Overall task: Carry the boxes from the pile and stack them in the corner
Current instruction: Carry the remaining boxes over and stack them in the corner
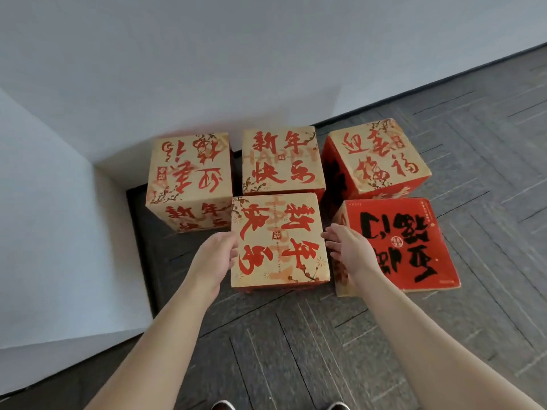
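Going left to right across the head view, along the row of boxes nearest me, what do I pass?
left hand → tan box with red lettering → right hand → red-topped box with black lettering

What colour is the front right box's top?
The box top is red with black writing; head view.

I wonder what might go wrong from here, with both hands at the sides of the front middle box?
The left hand and right hand are only at the sides of the front middle box, with nothing seen underneath, so it may slip if lifted. The red-topped box lies close on the right, so the right hand could get squeezed or knock it. The skewed back right box may make an uneven base for stacking.
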Action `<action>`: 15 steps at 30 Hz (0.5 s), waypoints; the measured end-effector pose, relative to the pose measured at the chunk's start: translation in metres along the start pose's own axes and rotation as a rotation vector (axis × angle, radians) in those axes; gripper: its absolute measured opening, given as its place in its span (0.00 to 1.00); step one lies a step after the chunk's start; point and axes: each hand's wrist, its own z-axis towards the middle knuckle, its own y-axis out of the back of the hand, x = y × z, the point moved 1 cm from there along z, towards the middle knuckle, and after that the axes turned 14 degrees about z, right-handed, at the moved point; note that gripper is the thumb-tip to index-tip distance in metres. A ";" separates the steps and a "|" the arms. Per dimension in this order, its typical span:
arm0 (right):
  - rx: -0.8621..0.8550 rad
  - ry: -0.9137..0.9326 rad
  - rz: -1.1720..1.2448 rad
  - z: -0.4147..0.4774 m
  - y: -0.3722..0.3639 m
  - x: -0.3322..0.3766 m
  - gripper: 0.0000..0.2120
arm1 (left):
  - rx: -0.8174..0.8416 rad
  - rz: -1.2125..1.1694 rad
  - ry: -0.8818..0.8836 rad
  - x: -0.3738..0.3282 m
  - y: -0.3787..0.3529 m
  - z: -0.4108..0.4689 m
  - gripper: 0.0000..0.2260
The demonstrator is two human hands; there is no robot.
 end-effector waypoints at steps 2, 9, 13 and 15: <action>-0.006 0.012 -0.078 0.038 0.002 -0.031 0.16 | 0.004 0.030 0.018 0.029 -0.021 0.039 0.11; -0.007 -0.019 -0.271 0.142 -0.005 -0.115 0.32 | -0.131 0.180 0.170 0.103 -0.060 0.146 0.26; 0.038 -0.023 -0.235 0.169 -0.008 -0.146 0.23 | -0.082 0.167 0.240 0.131 -0.069 0.179 0.33; 0.056 -0.022 -0.226 0.171 -0.006 -0.148 0.21 | -0.088 0.216 0.237 0.136 -0.069 0.181 0.24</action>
